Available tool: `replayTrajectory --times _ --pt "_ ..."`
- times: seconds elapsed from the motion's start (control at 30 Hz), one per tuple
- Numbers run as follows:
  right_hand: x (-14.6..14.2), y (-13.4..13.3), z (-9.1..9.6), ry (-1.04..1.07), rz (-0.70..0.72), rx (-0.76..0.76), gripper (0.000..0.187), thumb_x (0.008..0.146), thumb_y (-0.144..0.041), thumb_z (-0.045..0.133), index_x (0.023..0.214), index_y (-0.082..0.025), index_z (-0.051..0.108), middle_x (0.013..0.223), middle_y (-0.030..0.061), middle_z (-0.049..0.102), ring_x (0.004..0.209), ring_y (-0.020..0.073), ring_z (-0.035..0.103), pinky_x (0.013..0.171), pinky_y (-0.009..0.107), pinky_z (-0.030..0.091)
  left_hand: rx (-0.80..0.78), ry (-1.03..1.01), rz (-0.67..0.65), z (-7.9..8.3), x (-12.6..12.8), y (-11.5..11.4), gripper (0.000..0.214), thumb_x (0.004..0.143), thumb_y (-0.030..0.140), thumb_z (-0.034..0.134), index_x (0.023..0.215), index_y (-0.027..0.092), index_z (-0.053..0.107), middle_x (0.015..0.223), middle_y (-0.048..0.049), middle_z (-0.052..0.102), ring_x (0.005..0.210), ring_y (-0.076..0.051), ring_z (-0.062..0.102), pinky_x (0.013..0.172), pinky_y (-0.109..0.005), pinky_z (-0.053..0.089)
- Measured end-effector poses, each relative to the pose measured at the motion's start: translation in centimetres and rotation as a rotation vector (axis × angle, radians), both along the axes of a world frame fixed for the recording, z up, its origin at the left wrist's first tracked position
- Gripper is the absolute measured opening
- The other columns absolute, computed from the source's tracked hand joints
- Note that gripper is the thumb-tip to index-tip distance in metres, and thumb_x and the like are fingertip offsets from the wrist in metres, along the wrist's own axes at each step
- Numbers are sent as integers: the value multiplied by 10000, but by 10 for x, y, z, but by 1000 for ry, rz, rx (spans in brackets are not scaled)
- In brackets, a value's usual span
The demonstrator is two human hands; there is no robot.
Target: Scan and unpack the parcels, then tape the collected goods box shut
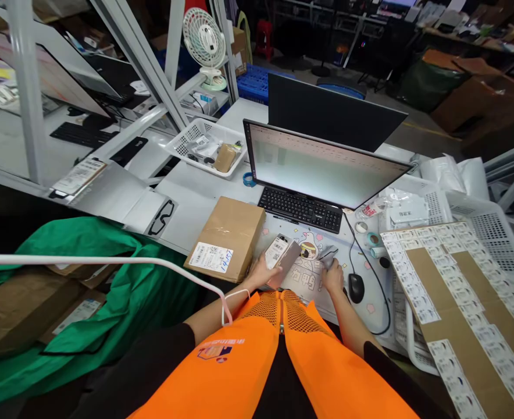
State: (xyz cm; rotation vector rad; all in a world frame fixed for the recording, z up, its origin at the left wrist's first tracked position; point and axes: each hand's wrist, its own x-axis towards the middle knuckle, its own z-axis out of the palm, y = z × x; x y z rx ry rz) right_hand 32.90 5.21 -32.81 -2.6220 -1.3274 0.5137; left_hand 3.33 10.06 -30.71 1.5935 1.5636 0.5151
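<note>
My left hand is closed on a small grey box with a white barcode label on its upper face, tilted above the desk mat. My right hand grips a grey handheld object that looks like a barcode scanner. Its head is to the right of the box, apart from it; the fingers hide most of its handle. Left of the small box lies a brown cardboard carton with a white label and blue handwriting. Printed cartoon figures show on the desk mat between my hands.
Beyond my hands stand a keyboard and a monitor. A mouse lies at right, beside a cardboard sheet of labels. A white basket holds small items. A white cable crosses at left, over green cloth.
</note>
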Motion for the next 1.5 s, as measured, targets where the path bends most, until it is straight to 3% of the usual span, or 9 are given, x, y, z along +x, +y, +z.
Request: replayTrajectory --times 0.2,0.37,0.5,0.67,0.87,1.13,1.3,1.4,1.5 --pt "17 11 5 29 -12 -68 689 1043 -369 546 1641 -66 386 1494 255 610 1371 373 602 1096 429 479 -173 -218 74 -12 -13 8 811 825 554 866 1483 160 603 1385 -211 735 1312 -380 696 1147 -465 521" --pt "40 54 35 -48 13 170 617 1027 -281 495 1598 -48 477 1525 251 600 1410 345 573 1172 405 435 -106 -166 109 -14 -13 15 637 972 410 683 1527 122 558 1520 -233 640 1447 -370 598 1260 -487 418" --pt "46 101 47 18 172 117 669 993 -225 528 1638 -69 441 1469 227 665 1373 323 620 1152 386 465 71 -122 153 -19 -6 10 812 975 298 607 1692 91 288 1680 -266 445 1574 -366 447 1321 -528 333" --pt "42 149 46 39 237 13 797 977 -230 586 1715 -90 323 1398 227 717 1340 331 665 1114 397 508 329 -6 49 -19 1 -5 890 931 339 666 1698 115 275 1718 -255 341 1626 -394 334 1332 -567 308" --pt "31 172 47 34 221 -88 633 1007 -202 555 1632 -117 497 1378 246 722 1316 342 689 1097 420 529 270 202 22 -10 5 -12 1019 888 422 766 1722 175 234 1762 -249 234 1609 -457 332 1282 -612 359" --pt "28 188 59 80 263 -157 790 975 -261 652 1714 -192 382 1426 234 699 1328 362 684 1092 466 536 151 327 16 -2 13 -15 1116 846 417 812 1743 192 186 1807 -226 105 1577 -492 359 1246 -592 401" --pt "23 178 72 84 296 -56 648 1004 -309 609 1629 -173 509 1429 201 701 1345 334 665 1119 421 510 111 315 74 -3 16 -12 1140 806 361 817 1741 211 182 1743 -261 236 1520 -520 424 1195 -646 428" --pt "21 141 67 71 306 23 559 1043 -309 515 1578 -149 551 1456 187 679 1375 319 630 1149 398 477 109 225 107 -1 13 -8 1154 759 291 830 1734 215 216 1688 -271 322 1487 -510 478 1206 -632 418" --pt "23 85 47 15 191 137 569 1035 -306 489 1561 -94 537 1498 224 615 1404 350 577 1177 422 447 109 39 119 2 3 -3 1157 745 271 854 1724 211 243 1686 -256 363 1530 -448 461 1267 -571 376"
